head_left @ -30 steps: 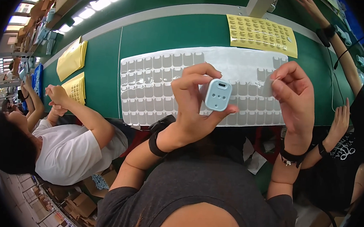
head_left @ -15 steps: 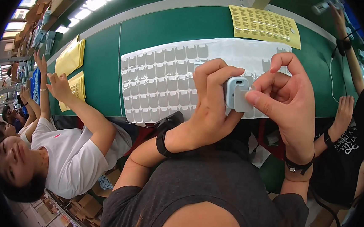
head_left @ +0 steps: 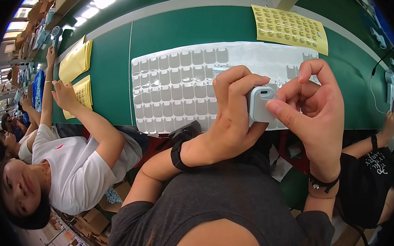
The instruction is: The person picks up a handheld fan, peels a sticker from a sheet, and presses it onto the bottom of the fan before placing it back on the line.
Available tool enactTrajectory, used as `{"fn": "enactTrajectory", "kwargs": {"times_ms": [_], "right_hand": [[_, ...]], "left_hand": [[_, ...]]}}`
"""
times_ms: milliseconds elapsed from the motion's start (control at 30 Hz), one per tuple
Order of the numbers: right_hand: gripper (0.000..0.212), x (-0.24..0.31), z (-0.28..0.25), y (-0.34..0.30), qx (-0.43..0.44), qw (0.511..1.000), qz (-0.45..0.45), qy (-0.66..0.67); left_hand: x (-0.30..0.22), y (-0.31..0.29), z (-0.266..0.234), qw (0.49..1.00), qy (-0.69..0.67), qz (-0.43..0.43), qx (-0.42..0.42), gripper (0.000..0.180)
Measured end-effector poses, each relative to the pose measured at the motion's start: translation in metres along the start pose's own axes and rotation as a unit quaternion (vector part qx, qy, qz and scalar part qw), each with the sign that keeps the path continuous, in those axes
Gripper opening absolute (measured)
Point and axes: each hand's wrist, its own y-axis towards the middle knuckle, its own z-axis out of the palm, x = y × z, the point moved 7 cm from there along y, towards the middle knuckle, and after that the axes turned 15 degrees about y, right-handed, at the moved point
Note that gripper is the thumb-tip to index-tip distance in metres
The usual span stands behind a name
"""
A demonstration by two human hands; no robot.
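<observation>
My left hand [head_left: 232,111] is wrapped round a small light-blue device [head_left: 252,105], whose rounded end with a charging port faces up. A grey translucent sticker [head_left: 262,113] lies over the device's face below the port. Between thumb and forefinger, my right hand [head_left: 318,106] pinches the sticker's right edge; its other fingers are curled. Beneath both hands lies a white backing sheet [head_left: 261,55] with rows of the same grey stickers, some spots in its upper right bare. Part of another light-blue thing [head_left: 220,69] shows on the sheet behind my left hand.
A yellow label sheet [head_left: 291,31] lies at the far side of the green table [head_left: 190,24]; more yellow sheets [head_left: 76,62] are at left. A co-worker in white [head_left: 82,170] reaches in from the left, another in black [head_left: 369,180] from the right. A white cable [head_left: 373,96] trails at right.
The sticker has come down flat against the device, where it stuck out at an angle before. Both my hands shifted slightly right. The right co-worker's hand moved farther right.
</observation>
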Motion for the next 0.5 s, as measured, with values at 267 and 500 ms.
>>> {"fn": "enactTrajectory", "kwargs": {"times_ms": [267,500], "right_hand": [[0.044,0.004,0.002,0.002,0.000,0.999,-0.031,-0.027],[0.044,0.012,0.006,0.001,-0.018,0.992,-0.079,-0.098]], "left_hand": [[0.001,0.001,0.001,1.000,0.002,0.000,0.000,0.069],[-0.002,0.006,-0.002,0.999,-0.031,-0.001,0.019,0.065]]}}
